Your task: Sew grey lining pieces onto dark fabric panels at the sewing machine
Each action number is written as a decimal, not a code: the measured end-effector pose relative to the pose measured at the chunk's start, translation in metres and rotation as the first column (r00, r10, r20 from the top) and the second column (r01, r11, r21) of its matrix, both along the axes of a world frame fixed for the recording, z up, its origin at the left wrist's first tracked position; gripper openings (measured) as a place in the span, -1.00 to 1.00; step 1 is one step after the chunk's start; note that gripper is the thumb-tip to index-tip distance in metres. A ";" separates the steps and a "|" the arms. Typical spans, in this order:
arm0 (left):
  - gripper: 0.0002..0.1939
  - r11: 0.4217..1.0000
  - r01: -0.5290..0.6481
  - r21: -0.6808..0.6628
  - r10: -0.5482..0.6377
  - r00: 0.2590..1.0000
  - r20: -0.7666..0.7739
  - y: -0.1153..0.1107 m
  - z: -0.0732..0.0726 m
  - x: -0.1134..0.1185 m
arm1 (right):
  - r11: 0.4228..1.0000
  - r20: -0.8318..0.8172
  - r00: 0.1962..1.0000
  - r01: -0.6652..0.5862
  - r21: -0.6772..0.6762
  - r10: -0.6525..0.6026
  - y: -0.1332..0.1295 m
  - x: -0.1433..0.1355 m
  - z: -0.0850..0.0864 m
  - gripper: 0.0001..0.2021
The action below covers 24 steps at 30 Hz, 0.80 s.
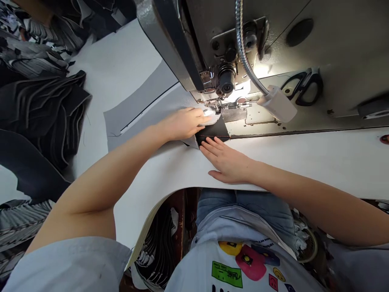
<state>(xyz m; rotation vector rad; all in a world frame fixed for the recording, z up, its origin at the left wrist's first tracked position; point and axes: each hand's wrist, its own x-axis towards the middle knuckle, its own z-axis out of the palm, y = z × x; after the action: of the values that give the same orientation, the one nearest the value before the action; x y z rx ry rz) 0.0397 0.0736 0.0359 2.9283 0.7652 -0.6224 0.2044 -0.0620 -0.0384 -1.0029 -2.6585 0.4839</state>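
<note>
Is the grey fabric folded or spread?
Mostly spread: the grey fabric lies flat across the white table; under the left hand, cannot tell.

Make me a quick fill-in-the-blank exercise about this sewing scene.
1. Compared with the right hand, the ____ hand is nearer the presser foot.
2. The stitching on the black fabric is ____.
3. The black-handled cutting tool on the sewing machine bed is a pair of ____.
4. The lamp head is ____.

Missing words: left; red; scissors; white.
</note>
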 end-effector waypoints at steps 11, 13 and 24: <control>-0.52 0.969 -0.242 0.048 0.246 0.941 -0.232 -0.033 0.009 0.051 | 0.995 0.055 0.994 0.091 0.033 -0.092 0.010 -0.046 0.001 -0.19; -0.49 0.976 -0.208 0.059 0.216 0.943 -0.254 -0.033 0.008 0.049 | 0.994 0.041 0.994 0.105 0.037 -0.106 0.011 -0.050 -0.001 -0.20; -0.40 0.986 -0.167 0.019 0.164 0.937 -0.308 -0.023 0.010 0.042 | 0.980 0.031 0.983 0.175 0.095 -0.179 -0.004 -0.032 0.000 -0.30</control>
<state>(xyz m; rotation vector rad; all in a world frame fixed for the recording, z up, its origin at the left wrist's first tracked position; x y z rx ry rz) 0.0817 0.0508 0.0463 2.7517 1.0211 -1.0784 0.1725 -0.0664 -0.0384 -1.2181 -2.5679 0.3034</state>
